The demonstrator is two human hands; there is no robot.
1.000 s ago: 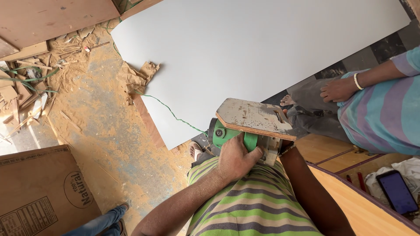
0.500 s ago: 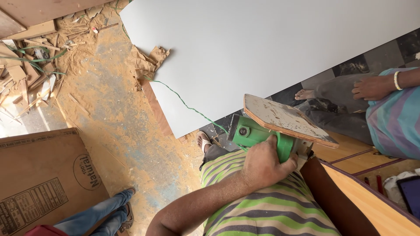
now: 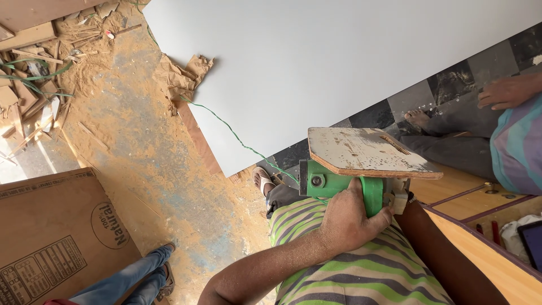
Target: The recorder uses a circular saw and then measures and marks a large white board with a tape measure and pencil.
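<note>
- The left hand (image 3: 353, 217) is wrapped tight around the handle of a green power tool (image 3: 339, 183), fingers curled over the top of the grip, thumb side toward the person's chest.
- That tool sits low and right of centre in the view, held up against the person's striped shirt (image 3: 350, 271). A worn wooden base plate (image 3: 367, 151) is fixed on its far side, at about 12 o'clock from the gripping hand, with a slot cut in it and paint specks all over.
- The right forearm (image 3: 446, 254) runs up toward the tool from 5 o'clock, but the hand itself is hidden behind the tool and plate, so can't tell whether it's gripping or just resting there.
- A thin green cord (image 3: 237, 135) trails from the tool off toward 10 o'clock, across the edge of a big white board (image 3: 316, 62) lying on the floor.
- Crumpled brown paper (image 3: 180, 76) sits at the board's left edge, touching it.
- Floor (image 3: 130, 164) is covered in sawdust, with wood scraps (image 3: 28, 96) piled at upper left.
- A cardboard box (image 3: 51, 237) sits at lower left; someone's jeans-clad legs (image 3: 127, 279) are just beside it.
- Another person is at 3 o'clock, their hand (image 3: 505, 93) resting up there, well apart from the tool.
</note>
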